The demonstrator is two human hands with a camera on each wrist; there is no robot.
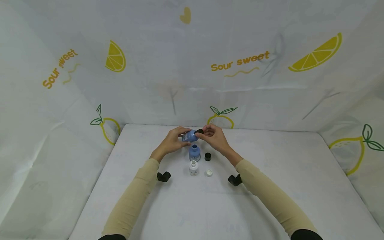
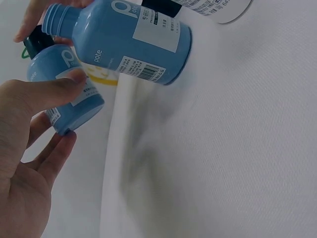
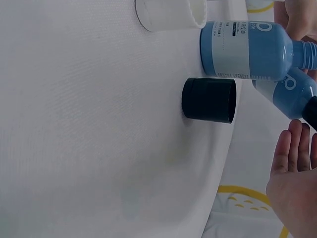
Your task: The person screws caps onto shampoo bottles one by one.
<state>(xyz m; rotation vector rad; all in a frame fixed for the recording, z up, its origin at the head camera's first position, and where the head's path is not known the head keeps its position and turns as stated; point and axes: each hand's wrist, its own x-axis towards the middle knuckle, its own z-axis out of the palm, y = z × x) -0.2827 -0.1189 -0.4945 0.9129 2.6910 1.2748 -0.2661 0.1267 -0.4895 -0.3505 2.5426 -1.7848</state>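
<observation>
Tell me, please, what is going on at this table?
The person's left hand holds a tilted blue bottle up off the table, while the right hand pinches the black cap at its neck. Nearer the person, a second blue bottle and a white bottle stand upright and uncapped. A loose black cap and a white cap sit to their right on the table.

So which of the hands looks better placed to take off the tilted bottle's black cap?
Probably the right hand: its fingers are at the black cap, while the left hand is busy gripping the tilted blue bottle.
</observation>
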